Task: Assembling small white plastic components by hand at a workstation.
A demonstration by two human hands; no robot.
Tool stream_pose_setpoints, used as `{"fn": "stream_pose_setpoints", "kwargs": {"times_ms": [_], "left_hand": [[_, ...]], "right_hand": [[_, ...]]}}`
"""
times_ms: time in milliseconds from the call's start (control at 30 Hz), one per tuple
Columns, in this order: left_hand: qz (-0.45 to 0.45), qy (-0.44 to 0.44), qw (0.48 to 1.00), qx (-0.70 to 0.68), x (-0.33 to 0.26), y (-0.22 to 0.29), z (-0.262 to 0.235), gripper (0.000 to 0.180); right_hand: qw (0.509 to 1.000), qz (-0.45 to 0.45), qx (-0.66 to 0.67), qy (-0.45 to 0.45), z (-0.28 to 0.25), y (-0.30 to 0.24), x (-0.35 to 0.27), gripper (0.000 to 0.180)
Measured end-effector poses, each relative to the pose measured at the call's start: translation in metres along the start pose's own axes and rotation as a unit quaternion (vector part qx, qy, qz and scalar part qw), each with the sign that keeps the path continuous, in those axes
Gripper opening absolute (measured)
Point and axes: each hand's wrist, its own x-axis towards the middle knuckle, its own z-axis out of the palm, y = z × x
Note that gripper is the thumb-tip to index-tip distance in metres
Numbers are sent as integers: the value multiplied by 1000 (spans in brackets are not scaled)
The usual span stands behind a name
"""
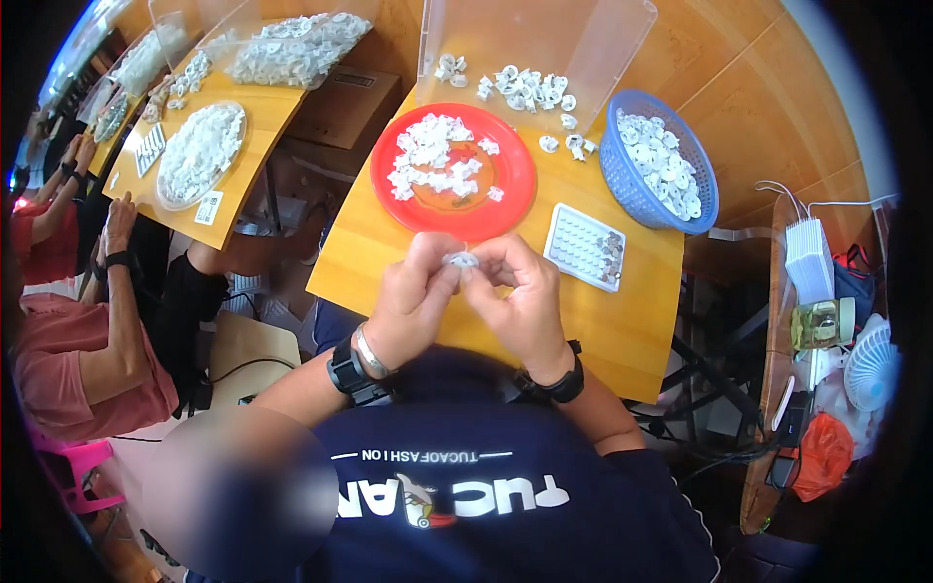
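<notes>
Pinching one white part (pixel 461 259), hands (pixel 413 306) (pixel 525 306) near red plate's rim (pixel 526 180), bare tabletop (pixel 617 335) rightward.

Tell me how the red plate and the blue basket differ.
The plate is red; the basket is blue.
The plate is wide and shallow, while the basket is deep with perforated sides.
The plate's bottom shows between its contents, whereas the basket's bottom is hidden under its load.
The plate lies farther left than the basket.
Both are round and hold many small white parts.

The part (pixel 461 259) is white, the plate (pixel 517 185) red, the basket (pixel 618 180) blue.
</notes>
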Motion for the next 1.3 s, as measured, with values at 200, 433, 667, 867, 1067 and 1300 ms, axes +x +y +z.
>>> {"fn": "stream_pose_setpoints", "kwargs": {"times_ms": [200,433,667,867,1067,1300], "left_hand": [[71,1,994,89,0,6,0,17],[-2,-5,999,40,0,3,4,21],[-104,-36,993,-51,4,-6,2,25],[-34,-49,997,40,10,1,3,18],[-23,-66,989,128,5,-2,-2,16],[-177,17,976,-123,8,2,8,17]], "right_hand": [[999,-34,-30,10,-4,-8,-1,9],[996,64,56,3,-6,-1,1,3],[964,181,189,-56,-13,16,4,6],[987,133,84,-44,-14,22,3,5],[992,47,-110,-32,-11,20,0,10],[999,39,-6,-10,-5,12,3,8]]}}
